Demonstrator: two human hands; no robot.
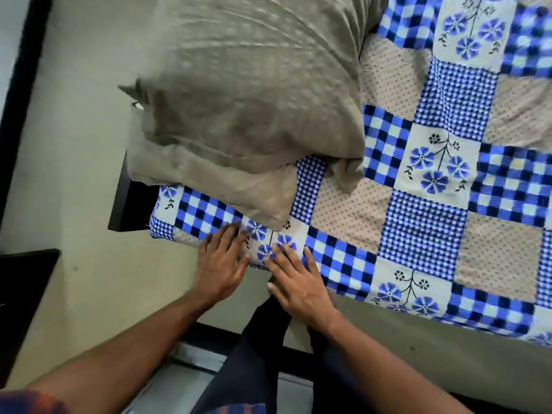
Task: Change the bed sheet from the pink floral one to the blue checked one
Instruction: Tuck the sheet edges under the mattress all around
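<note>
The blue checked sheet (pixel 424 222), with blue flower squares and beige dotted squares, covers the bed. My left hand (pixel 219 264) lies flat on the sheet's near edge, fingers spread and straight. My right hand (pixel 298 282) presses flat beside it on a flower square at the mattress edge. A grey-beige pillow (pixel 245 94) rests on the sheet just beyond both hands. No pink floral sheet is in view.
A pale wall (pixel 74 144) runs along the left of the bed. The dark bed frame corner (pixel 125 204) sticks out at the head end. Dark furniture (pixel 21 309) stands at the left edge. My dark trouser legs (pixel 257 354) stand against the bed side.
</note>
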